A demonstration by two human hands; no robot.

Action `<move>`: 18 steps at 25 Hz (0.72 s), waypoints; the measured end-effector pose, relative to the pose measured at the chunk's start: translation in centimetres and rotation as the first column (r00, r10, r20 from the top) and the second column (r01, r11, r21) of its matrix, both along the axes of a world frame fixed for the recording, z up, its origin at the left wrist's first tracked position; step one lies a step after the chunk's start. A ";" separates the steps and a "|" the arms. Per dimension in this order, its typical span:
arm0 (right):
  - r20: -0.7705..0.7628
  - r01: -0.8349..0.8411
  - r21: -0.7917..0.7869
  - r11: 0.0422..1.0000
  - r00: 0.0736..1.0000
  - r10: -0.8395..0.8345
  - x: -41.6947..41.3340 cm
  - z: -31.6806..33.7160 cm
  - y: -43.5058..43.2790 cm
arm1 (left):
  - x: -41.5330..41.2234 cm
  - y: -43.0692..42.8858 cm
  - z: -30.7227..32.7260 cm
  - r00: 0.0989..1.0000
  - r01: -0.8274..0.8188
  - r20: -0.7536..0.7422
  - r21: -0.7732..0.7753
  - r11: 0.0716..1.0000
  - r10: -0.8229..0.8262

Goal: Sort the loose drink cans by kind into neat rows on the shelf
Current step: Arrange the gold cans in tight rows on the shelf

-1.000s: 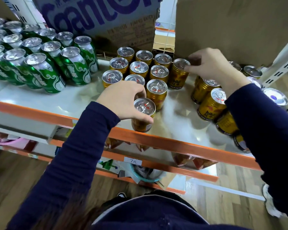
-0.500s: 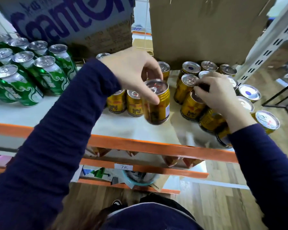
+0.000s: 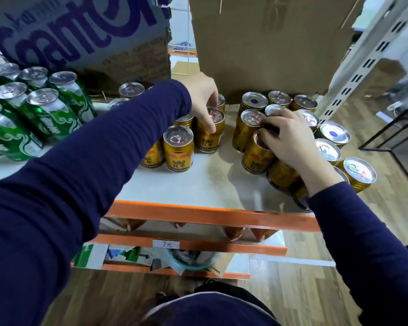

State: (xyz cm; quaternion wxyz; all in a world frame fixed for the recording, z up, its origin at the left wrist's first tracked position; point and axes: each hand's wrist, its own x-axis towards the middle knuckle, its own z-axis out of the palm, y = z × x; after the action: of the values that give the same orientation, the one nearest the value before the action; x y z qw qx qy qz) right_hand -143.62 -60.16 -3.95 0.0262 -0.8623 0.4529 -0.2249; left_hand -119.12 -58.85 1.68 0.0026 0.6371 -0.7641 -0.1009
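- Lower centre: the orange-edged shelf point(image 3: 207, 216) carries the cans.
- Centre right: the right hand point(image 3: 290, 140) grips a loose can point(image 3: 254, 161) by its top, fingers curled.
- Centre: the left hand point(image 3: 204, 97) pinches a gold can point(image 3: 210, 137), upright among its kind.
- Upper left: green cans point(image 3: 45, 109) stand grouped.

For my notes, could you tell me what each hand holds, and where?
Left hand: gold can, at its top. Right hand: second can, likewise.

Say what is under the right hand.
A short gold metal drink can, gripped at its top; the right hand covers most of its lid and parts of neighbouring cans.
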 end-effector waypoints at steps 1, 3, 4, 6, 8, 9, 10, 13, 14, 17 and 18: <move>0.003 0.001 -0.001 1.000 1.000 -0.001 0.0 0.0 0.1 | 0.0 -0.1 -0.3 1.000 0.007 0.001 -0.001 1.000 -0.007; 0.006 0.004 0.000 1.000 1.000 -0.004 0.1 0.0 0.1 | 0.1 -0.2 -0.5 1.000 0.016 0.012 -0.006 1.000 -0.015; 0.003 0.004 0.002 1.000 1.000 -0.004 0.1 0.0 0.1 | 0.1 -0.2 -0.6 1.000 0.015 0.015 -0.003 1.000 -0.015; -0.002 0.006 0.008 1.000 1.000 -0.006 0.1 -0.1 0.0 | 0.2 -0.3 -0.7 1.000 0.006 0.009 0.006 1.000 -0.006; 0.002 0.018 0.021 1.000 1.000 -0.018 0.0 -0.2 0.0 | 0.2 -0.2 -0.8 1.000 0.001 0.007 0.003 1.000 -0.002; 0.005 0.021 0.028 0.999 1.000 -0.021 0.1 -0.2 0.0 | 0.2 -0.1 -0.9 1.000 0.001 0.013 -0.002 1.000 -0.001; 0.005 0.018 0.034 0.999 1.000 -0.019 0.1 -0.2 0.0 | 0.1 0.0 -0.8 1.000 0.003 0.025 -0.006 1.000 -0.003; 0.020 -0.018 0.075 0.997 1.000 0.017 -0.2 0.3 0.1 | -0.1 0.5 -0.4 0.990 0.023 0.138 -0.022 0.999 -0.020; 0.051 -0.033 0.097 0.995 0.998 0.028 -0.5 0.6 0.2 | -0.2 0.6 -0.4 0.987 0.030 0.162 -0.038 0.999 -0.024; 0.181 0.007 0.075 0.997 0.983 -0.021 -2.8 1.9 1.1 | -1.6 1.5 -0.5 0.997 0.080 0.013 -0.144 0.986 -0.079; 0.205 0.031 0.062 0.998 0.978 -0.043 -3.8 2.2 1.6 | -2.5 1.8 -0.8 0.992 0.106 -0.054 -0.180 0.978 -0.118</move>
State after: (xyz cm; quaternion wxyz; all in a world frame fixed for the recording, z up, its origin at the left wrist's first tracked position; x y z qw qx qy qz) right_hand -147.39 -58.61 -1.78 0.0942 -0.8246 0.4702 -0.3001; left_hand -121.59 -57.00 0.90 0.0780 0.5868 -0.8042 -0.0533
